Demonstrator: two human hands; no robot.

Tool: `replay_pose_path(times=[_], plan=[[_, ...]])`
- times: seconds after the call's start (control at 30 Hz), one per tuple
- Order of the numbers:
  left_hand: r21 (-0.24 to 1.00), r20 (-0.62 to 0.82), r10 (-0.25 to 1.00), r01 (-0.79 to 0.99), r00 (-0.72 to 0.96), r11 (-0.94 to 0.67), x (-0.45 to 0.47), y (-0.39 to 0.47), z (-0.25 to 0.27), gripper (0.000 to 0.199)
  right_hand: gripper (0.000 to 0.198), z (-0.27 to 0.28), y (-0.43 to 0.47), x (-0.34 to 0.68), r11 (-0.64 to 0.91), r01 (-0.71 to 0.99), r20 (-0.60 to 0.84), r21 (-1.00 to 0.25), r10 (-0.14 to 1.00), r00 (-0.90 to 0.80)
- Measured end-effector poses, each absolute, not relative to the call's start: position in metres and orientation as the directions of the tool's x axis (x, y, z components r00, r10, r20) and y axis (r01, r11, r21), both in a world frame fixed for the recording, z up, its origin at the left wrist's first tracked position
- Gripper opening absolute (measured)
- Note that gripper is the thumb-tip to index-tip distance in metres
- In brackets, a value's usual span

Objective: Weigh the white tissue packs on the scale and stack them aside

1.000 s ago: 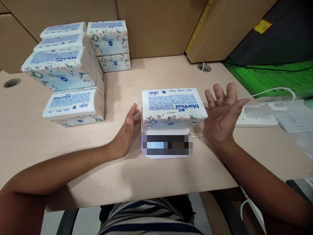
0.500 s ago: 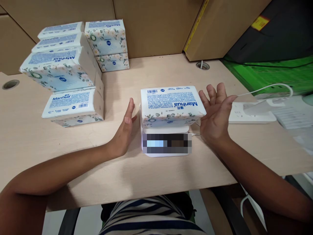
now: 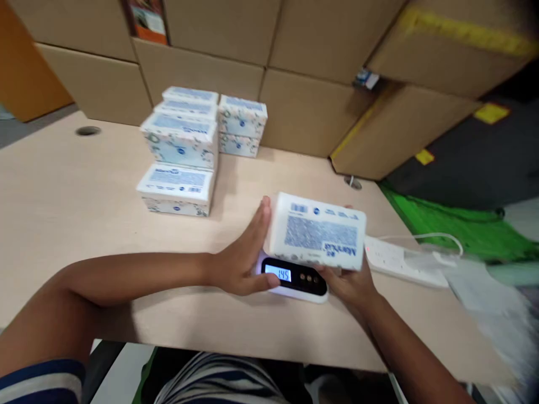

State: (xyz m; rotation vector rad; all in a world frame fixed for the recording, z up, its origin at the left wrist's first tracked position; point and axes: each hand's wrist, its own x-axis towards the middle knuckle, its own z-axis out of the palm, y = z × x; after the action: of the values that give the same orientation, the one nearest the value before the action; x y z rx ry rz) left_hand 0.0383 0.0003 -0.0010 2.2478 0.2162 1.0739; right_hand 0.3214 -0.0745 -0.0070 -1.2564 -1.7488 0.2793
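A white and blue pack of tissues point(image 3: 322, 231) sits at the small white digital scale point(image 3: 295, 279), its right end tilted up a little. Whether its base still touches the scale is hidden. My right hand point(image 3: 353, 285) grips the pack's right end from below, thumb at the front and fingertips behind. Flat and stretched out, my left hand point(image 3: 241, 259) rests along the pack's left end, with its thumb over the edge of the lit display. The display appears to read 145, though blurred.
Several tissue packs point(image 3: 181, 143) stand stacked at the back left, two more point(image 3: 242, 126) beside them. Cardboard boxes point(image 3: 307, 115) line the back. A white power strip point(image 3: 404, 264) with a cable lies at right, near a green crate point(image 3: 455, 224).
Both hands have closed in on the pack from either side, and the right hand has taken hold of it. The pack has tilted. The camera view has shifted.
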Motion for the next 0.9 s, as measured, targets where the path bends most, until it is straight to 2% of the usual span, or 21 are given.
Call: replay_pose_path(times=[0.07, 0.1, 0.17, 0.23, 0.37, 0.43, 0.53, 0.67, 0.8, 0.9], plan=[[0.428, 0.730, 0.281, -0.095, 0.624, -0.899, 0.026, -0.001, 0.016, 0.114, 0.059, -0.004, -0.067, 0.313, 0.540, 0.666, 0.713, -0.514, 0.701, -0.017], [0.371, 0.753, 0.259, -0.066, 0.604, -0.926, 0.017, -0.003, 0.026, 0.114, 0.051, 0.000, -0.061, 0.306, 0.558, 0.672, 0.751, -0.487, 0.660, -0.003], [0.319, 0.772, 0.286, 0.043, 0.568, -0.947, -0.007, -0.008, 0.045, 0.110, 0.047, 0.013, -0.048, 0.281, 0.549, 0.653, 0.748, -0.521, 0.663, 0.040], [0.349, 0.757, 0.387, 0.176, 0.526, -0.921, -0.035, -0.013, 0.057, 0.104, 0.057, 0.031, -0.033, 0.248, 0.526, 0.586, 0.669, -0.617, 0.742, 0.038], [0.557, 0.637, 0.674, 0.380, 0.374, -0.738, -0.098, -0.005, 0.055, 0.087, 0.085, 0.058, 0.001, 0.173, 0.441, 0.328, 0.422, -0.836, 0.897, -0.132], [0.640, 0.571, 0.758, 0.406, 0.317, -0.652, -0.128, 0.007, 0.049, 0.082, 0.094, 0.061, 0.017, 0.141, 0.363, 0.194, 0.318, -0.911, 0.921, -0.226], [0.671, 0.470, 0.842, 0.514, 0.264, -0.535, -0.167, 0.023, 0.042, 0.080, 0.103, 0.059, 0.035, 0.109, 0.303, 0.093, 0.260, -0.948, 0.912, -0.318], [0.661, 0.338, 0.921, 0.648, 0.195, -0.380, -0.193, 0.033, 0.040, 0.069, 0.101, 0.058, 0.045, 0.095, 0.324, 0.096, 0.280, -0.941, 0.906, -0.319], [0.668, 0.312, 0.922, 0.636, 0.231, -0.385, -0.194, 0.038, 0.033, 0.059, 0.097, 0.053, 0.051, 0.100, 0.317, 0.148, 0.273, -0.937, 0.927, -0.258], [0.680, 0.305, 0.919, 0.618, 0.251, -0.394, -0.193, 0.040, 0.021, 0.060, 0.092, 0.045, 0.070, 0.116, 0.325, 0.281, 0.287, -0.903, 0.943, -0.170]])
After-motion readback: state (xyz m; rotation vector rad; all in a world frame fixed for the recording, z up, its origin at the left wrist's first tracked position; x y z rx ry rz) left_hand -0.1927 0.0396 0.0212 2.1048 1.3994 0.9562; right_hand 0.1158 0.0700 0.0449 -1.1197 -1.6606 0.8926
